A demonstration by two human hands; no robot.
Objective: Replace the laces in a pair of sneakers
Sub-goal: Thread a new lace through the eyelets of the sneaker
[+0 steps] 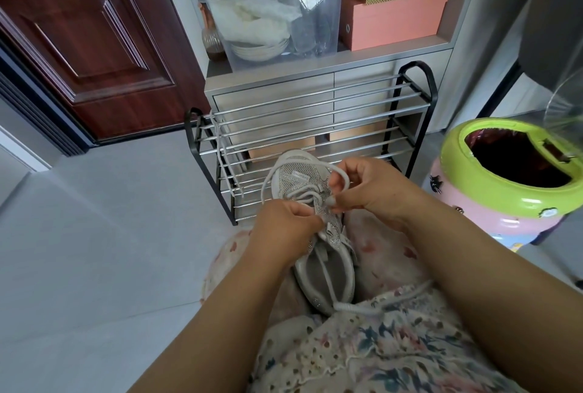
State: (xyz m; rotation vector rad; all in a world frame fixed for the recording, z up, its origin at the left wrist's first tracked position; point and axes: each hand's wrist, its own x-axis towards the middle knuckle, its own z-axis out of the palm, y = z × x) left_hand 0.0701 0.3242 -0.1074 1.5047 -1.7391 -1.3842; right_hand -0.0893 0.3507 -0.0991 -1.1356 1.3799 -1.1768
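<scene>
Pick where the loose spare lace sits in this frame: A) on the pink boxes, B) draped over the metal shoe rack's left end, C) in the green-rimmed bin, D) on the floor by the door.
B: a pale spare lace hangs over the left end of the shoe rack, apart from the sneaker that both hands are lacing on the lap.

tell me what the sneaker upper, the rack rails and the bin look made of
Sneaker upper: looks like grey woven mesh, matte, with sparkly trim along the eyelets. Rack rails: likely chromed metal tubes, given bright line reflections; the end frames look black-coated. Bin: seems glossy plastic, green rim over pink body, with sharp highlights.
</scene>
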